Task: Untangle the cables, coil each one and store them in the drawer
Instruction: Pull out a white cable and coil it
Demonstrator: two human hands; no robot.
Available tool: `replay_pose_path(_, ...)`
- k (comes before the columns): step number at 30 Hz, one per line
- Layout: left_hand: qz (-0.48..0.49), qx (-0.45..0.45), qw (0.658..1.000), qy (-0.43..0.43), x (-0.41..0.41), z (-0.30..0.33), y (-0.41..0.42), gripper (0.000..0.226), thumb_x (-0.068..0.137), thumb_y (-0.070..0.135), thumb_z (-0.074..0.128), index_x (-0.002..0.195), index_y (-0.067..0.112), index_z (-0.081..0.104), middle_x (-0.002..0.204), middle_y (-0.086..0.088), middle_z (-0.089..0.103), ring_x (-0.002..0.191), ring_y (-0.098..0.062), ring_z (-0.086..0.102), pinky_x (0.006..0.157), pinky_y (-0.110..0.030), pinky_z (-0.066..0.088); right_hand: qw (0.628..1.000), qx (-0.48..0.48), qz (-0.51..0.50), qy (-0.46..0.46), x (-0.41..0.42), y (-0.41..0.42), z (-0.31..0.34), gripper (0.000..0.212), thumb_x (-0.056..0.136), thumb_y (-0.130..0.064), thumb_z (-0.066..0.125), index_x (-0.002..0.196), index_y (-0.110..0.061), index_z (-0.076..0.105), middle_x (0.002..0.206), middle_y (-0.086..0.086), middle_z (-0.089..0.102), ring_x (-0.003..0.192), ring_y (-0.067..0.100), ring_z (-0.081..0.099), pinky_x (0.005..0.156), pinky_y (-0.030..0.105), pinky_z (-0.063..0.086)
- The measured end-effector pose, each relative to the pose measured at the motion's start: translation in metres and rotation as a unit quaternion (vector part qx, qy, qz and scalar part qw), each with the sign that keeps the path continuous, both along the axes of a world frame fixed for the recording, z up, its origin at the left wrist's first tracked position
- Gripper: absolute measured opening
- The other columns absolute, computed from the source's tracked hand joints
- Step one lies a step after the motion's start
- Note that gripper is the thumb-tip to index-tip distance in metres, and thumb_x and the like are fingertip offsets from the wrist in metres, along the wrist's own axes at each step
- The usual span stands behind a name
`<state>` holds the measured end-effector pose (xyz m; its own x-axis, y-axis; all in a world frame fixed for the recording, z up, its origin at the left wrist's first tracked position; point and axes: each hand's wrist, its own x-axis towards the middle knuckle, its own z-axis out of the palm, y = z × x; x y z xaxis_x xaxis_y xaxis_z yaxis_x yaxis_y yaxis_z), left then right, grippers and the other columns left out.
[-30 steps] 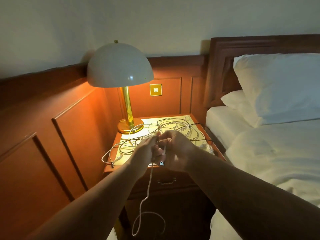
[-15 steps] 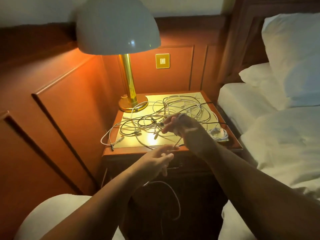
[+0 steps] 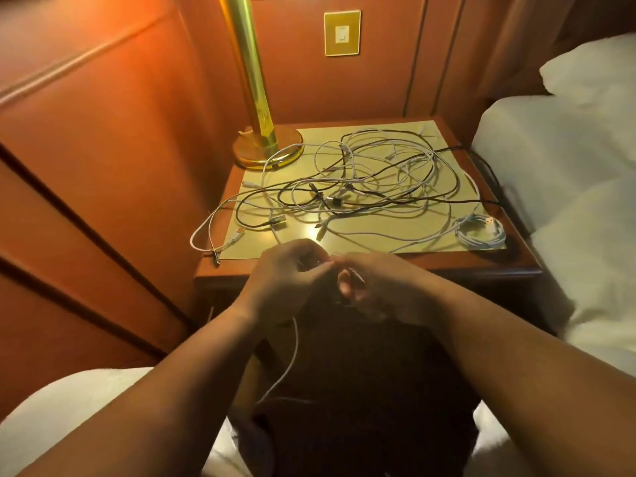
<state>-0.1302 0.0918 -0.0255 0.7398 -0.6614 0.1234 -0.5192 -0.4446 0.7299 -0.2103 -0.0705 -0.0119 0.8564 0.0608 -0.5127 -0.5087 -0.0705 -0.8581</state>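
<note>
Head view, bedside corner, dim warm light.

Hands, two: left hand (image 3: 278, 287) and right hand (image 3: 375, 290), met fingertip to fingertip just in front of the nightstand's (image 3: 430, 265) near edge. Both curled nearly closed, pinching one thin white cable (image 3: 292, 352) between them; slack hanging from under the left hand down into shadow, lower end not traceable.

Cable tangle (image 3: 361, 187), one heap, spread across the nightstand top on a pale mat (image 3: 406, 244). White and black strands interlaced; exact count not tellable, at least two black and several white. One white loop (image 3: 203, 232) overhanging the left edge. Several plug ends visible among the strands.

Coiled white cable (image 3: 481, 232), one, lying apart at the mat's front right corner, just beside the tangle.

Lamp (image 3: 265, 146), one, brass stem and round base, back left corner of the top; one white strand touching its base.

Wall switch plate (image 3: 342, 32), one, brass, on the wood panelling behind.

Bed (image 3: 568, 173), one, white linen, right of the nightstand.

Drawer front: hidden in darkness behind the hands.
</note>
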Motion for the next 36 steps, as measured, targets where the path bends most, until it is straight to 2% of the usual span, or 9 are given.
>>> replay_pose_path(6,0.017,-0.174,0.916,0.362,-0.012,0.003,-0.016,0.037,0.093,0.045,0.061,0.104,0.011,0.071,0.097,-0.007,0.072,0.092,-0.023,0.072,0.087,-0.043,0.054,0.916,0.399,0.02,-0.036,0.003,-0.012,-0.002,0.043,0.106,-0.035,0.03,0.091,-0.008,0.059,0.059,0.0,0.05,0.042,0.006,0.036,0.045,0.02,0.03)
replay_pose_path(13,-0.012,-0.146,0.913,0.38,-0.038,0.004,-0.022,0.029,0.106,0.023,0.038,0.097,0.013,0.064,0.079,0.003,0.072,0.086,-0.017,0.071,0.084,-0.035,0.058,0.877,0.45,-0.011,-0.168,-0.003,-0.007,0.007,0.041,0.101,-0.037,0.038,0.13,-0.018,0.06,0.133,0.002,0.063,0.101,0.022,0.064,0.089,0.037,0.053)
replay_pose_path(18,-0.07,-0.075,0.873,0.476,-0.038,0.004,-0.018,0.023,0.105,0.022,0.045,0.124,0.02,0.059,0.077,-0.008,0.06,0.068,-0.021,0.061,0.069,-0.035,0.053,0.928,0.095,-0.047,-0.358,-0.008,-0.012,0.011,0.036,0.101,-0.027,0.047,0.136,-0.027,0.052,0.136,-0.003,0.062,0.124,0.018,0.06,0.104,0.035,0.048)
replay_pose_path(21,-0.103,0.019,0.895,0.433,-0.039,0.002,-0.014,0.018,0.105,0.02,0.048,0.115,0.016,0.063,0.072,-0.012,0.052,0.058,-0.016,0.048,0.056,-0.026,0.042,0.843,-0.277,0.007,-0.461,-0.009,-0.016,0.004,0.041,0.102,-0.024,0.051,0.143,-0.025,0.05,0.135,-0.007,0.061,0.122,0.002,0.057,0.095,0.014,0.048)
replay_pose_path(24,-0.1,0.097,0.953,0.268,-0.038,0.009,-0.013,0.016,0.103,0.026,0.051,0.097,0.027,0.066,0.07,0.009,0.056,0.059,-0.003,0.05,0.059,-0.02,0.039,0.716,-0.528,0.09,-0.449,-0.011,-0.023,-0.002,0.041,0.102,-0.03,0.05,0.142,-0.023,0.051,0.115,0.003,0.073,0.098,0.018,0.07,0.071,0.026,0.056)
replay_pose_path(28,-0.096,0.135,0.985,0.053,-0.032,0.019,-0.005,0.012,0.099,0.036,0.056,0.088,0.037,0.059,0.083,0.016,0.06,0.074,0.004,0.057,0.063,-0.013,0.04,0.835,-0.485,0.071,-0.249,-0.02,-0.017,0.004,0.032,0.104,-0.042,0.039,0.09,-0.025,0.062,0.08,-0.009,0.059,0.073,0.012,0.056,0.068,0.036,0.045)
replay_pose_path(30,-0.08,0.101,0.991,0.034,-0.027,0.02,0.001,0.011,0.095,0.04,0.061,0.088,0.032,0.063,0.081,0.015,0.061,0.075,0.009,0.057,0.061,-0.011,0.041,0.885,-0.424,0.084,-0.169,-0.023,-0.01,0.007,0.045,0.107,-0.045,0.028,0.091,-0.02,0.063,0.075,-0.005,0.055,0.071,0.014,0.054,0.071,0.038,0.045)
replay_pose_path(33,-0.039,0.02,0.997,0.064,-0.021,0.021,0.004,0.023,0.086,0.045,0.068,0.091,0.022,0.067,0.083,0.008,0.065,0.075,0.001,0.059,0.062,-0.014,0.043,0.986,-0.147,0.053,-0.058,-0.031,-0.001,0.011,0.062,0.104,-0.055,0.024,0.085,-0.011,0.064,0.058,0.0,0.042,0.052,0.013,0.04,0.058,0.032,0.037)
replay_pose_path(36,-0.022,-0.051,0.971,0.233,-0.028,0.02,0.001,0.034,0.082,0.05,0.064,0.101,0.022,0.07,0.092,-0.003,0.071,0.081,-0.013,0.066,0.066,-0.024,0.05,0.995,0.089,0.028,-0.036,-0.038,0.001,0.007,0.062,0.104,-0.052,0.026,0.091,-0.003,0.06,0.057,0.001,0.032,0.049,0.014,0.028,0.054,0.03,0.027)
